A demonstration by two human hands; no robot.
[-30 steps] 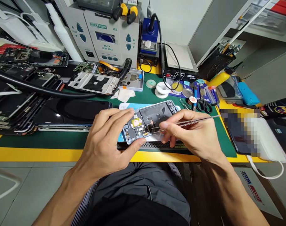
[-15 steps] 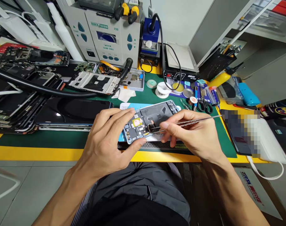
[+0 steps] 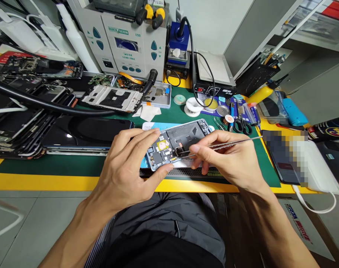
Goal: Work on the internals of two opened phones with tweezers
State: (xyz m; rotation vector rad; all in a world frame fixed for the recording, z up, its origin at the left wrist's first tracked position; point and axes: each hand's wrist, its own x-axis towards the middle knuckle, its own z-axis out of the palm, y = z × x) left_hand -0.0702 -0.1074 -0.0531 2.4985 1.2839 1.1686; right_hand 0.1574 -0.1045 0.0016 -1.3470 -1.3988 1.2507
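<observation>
An opened phone lies tilted, its inner frame and circuit board facing up. Its left end is gripped by my left hand, with the thumb at the near edge and the fingers over the far edge. Between thumb and fingers of my right hand is a pair of metal tweezers. The tweezer tips reach over the near part of the phone, close to a dark flex cable and a small yellow part; I cannot tell whether they pinch anything. A blue and white pack lies under the phone.
A hot air station stands at the back, its black hose crossing the left side. Stacked phone parts and a dark phone lie left. Scissors and solder spools sit behind right; another phone lies far right.
</observation>
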